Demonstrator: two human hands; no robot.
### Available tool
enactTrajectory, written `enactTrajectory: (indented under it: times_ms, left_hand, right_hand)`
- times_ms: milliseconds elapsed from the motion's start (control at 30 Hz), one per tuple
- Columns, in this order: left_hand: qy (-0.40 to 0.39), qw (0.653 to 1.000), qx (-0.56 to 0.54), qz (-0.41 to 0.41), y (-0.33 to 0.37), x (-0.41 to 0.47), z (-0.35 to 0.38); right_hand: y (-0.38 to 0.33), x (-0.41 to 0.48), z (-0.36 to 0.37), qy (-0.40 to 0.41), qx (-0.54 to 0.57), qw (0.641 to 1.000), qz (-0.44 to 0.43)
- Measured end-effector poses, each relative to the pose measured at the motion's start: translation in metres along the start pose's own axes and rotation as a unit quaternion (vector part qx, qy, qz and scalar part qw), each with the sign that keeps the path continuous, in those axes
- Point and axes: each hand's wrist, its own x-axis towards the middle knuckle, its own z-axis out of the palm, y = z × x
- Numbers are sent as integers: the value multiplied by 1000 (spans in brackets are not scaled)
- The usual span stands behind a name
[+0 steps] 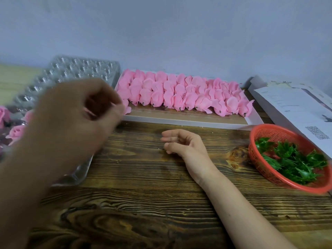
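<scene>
Along the left edge of the frame I see pink rose heads (16,132) lying by a clear plastic blister tray (77,69). My left hand (77,112) hangs blurred in front of that tray, left of centre, with its fingers curled inward. I cannot tell whether it pinches anything. Its fingertips are just beside the left end of the pink fabric flower heads (179,94), which fill the long white cardboard tray (188,120) at upper centre. My right hand (181,142) rests on the dark wooden table (143,194) at centre, apart from that tray, fingers loosely curled and holding nothing. At right, a red plastic mesh basket (265,130) holds green leaf pieces (296,159), and white printed sheets (296,108) lie above it.
</scene>
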Motion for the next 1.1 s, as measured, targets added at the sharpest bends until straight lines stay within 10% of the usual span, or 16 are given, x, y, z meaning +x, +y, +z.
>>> enactTrajectory:
  times_ms: [467,1100]
  left_hand:
    - [-21,974,-141,-174,-21,1,128]
    - [-110,954,-132,-247,-30,1,136]
  right_hand:
    - [-16,8,2,57,76,995,7]
    - [-79,137,75,-19,-305,946,110]
